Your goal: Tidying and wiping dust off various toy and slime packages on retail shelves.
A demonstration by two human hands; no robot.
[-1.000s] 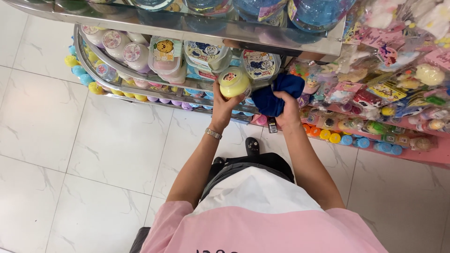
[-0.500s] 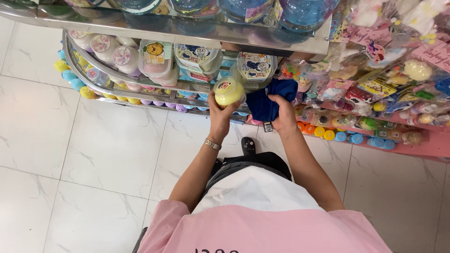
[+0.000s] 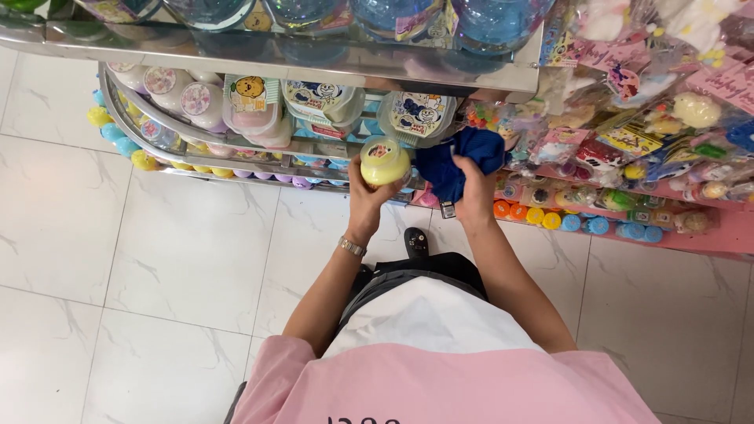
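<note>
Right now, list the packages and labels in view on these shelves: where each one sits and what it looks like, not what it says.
Yellow round tub, held in the left hand: cartoon sticker on its lid.
Clear lidded tubs, shelf behind the hands: rounded, cartoon picture labels.
Round white pots, left end of the curved rack: pale pink printed lids.
Bagged toys, right display: clear packets, mixed colours.
Pink tag, far right: slanted card.

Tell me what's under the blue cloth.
The right hand holds the blue cloth, bunched. A small dark tag hangs below it. Whatever lies beneath is covered.
</note>
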